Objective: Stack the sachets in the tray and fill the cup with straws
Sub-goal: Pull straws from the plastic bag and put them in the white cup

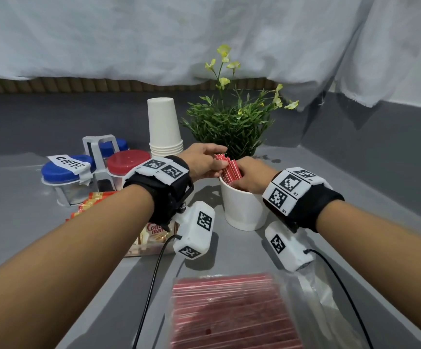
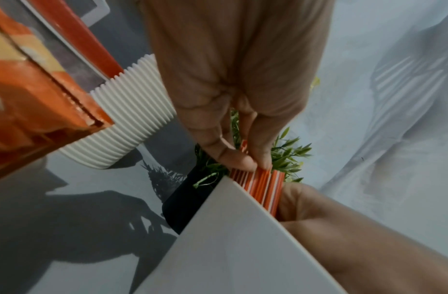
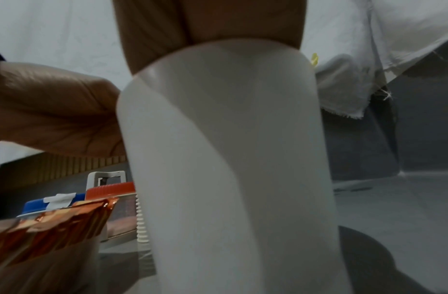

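Observation:
A white cup [image 1: 242,207] stands mid-table with a bundle of red-and-white straws [image 1: 229,170] leaning in it. My left hand [image 1: 218,157] pinches the top ends of the straws between thumb and fingers; the left wrist view shows this pinch [image 2: 253,161] just above the cup [image 2: 230,238]. My right hand [image 1: 238,170] lies over the cup's near rim, fingers curled round the bundle. The cup [image 3: 230,159] hides those fingers in the right wrist view. Orange sachets [image 1: 93,200] and creamer sachets [image 1: 156,230] stand in a clear tray [image 1: 144,251] under my left forearm.
A clear bag of more straws [image 1: 229,311] lies near the front edge. Jars with blue [image 1: 63,172] and red lids [image 1: 126,159] sit in a rack at left. A stack of paper cups [image 1: 164,127] and a potted plant [image 1: 232,122] stand behind the cup.

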Available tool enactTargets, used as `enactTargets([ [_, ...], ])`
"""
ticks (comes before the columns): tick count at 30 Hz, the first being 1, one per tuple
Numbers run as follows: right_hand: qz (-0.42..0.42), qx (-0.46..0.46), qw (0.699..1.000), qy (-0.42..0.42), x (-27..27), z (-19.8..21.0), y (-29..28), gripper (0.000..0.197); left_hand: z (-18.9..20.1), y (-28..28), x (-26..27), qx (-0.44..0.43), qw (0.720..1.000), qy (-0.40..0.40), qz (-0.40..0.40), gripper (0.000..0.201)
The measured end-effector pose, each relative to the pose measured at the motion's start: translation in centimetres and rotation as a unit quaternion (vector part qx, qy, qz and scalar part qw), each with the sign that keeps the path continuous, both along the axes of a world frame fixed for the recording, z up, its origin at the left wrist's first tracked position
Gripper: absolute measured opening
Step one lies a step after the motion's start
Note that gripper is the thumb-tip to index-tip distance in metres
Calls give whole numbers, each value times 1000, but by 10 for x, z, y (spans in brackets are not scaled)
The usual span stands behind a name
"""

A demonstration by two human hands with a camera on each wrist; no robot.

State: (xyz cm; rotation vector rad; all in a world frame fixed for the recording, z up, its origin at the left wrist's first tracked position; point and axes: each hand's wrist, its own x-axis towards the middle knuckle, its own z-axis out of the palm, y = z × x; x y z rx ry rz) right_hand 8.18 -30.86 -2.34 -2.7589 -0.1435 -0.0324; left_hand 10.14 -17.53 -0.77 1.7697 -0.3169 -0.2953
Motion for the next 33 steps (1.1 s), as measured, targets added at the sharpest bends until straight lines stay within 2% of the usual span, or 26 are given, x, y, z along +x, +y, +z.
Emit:
enactTargets([
  [5, -18, 54, 998, -14, 0, 0, -5, 33, -4, -4, 4, 54, 996, -67, 19, 31],
  [10, -48, 179, 982, -24, -1, 3, -10, 25, -15, -5, 7, 120, 983, -118, 73, 38],
  [13, -48, 184, 981, -30, 0, 2, -11, 25, -16, -7, 2, 174, 973, -144, 54, 37],
  [17, -38, 179, 982, -50, -4, 5, -12, 24, -12, -8, -3, 232, 963, -135, 32, 39],
  [21, -59, 220, 971, -76, -18, 17, -20, 23, 4, -2, -13, 244, 957, -141, 65, 42],
  [27, -90, 255, 958, -98, -66, 43, -36, 12, 33, 11, -56, 205, 962, -159, 89, 35],
  [33, -107, 286, 946, -104, -128, 56, -39, 20, 48, 26, -118, 151, 972, -155, 90, 29],
])
